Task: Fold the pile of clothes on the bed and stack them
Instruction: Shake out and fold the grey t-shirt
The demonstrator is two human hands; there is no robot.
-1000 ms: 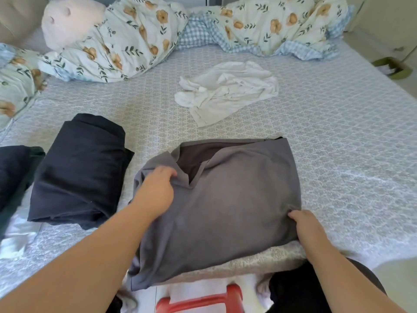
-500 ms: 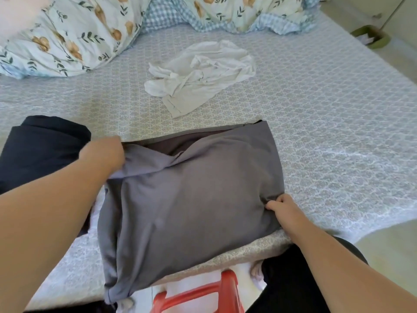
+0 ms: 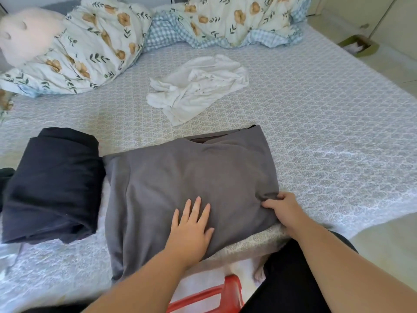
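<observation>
The left hand [image 3: 191, 224] lies flat with fingers spread on the folded grey garment [image 3: 191, 177], while the right hand [image 3: 283, 208] pinches its near right corner on the bed [image 3: 327, 132].

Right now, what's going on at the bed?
A person is folding a grey garment at the near edge of the bed. The left hand lies flat on it with straight fingers, while the right hand pinches its right corner. A folded dark garment sits just to the left, touching it. A crumpled white garment waits unfolded farther back.
</observation>
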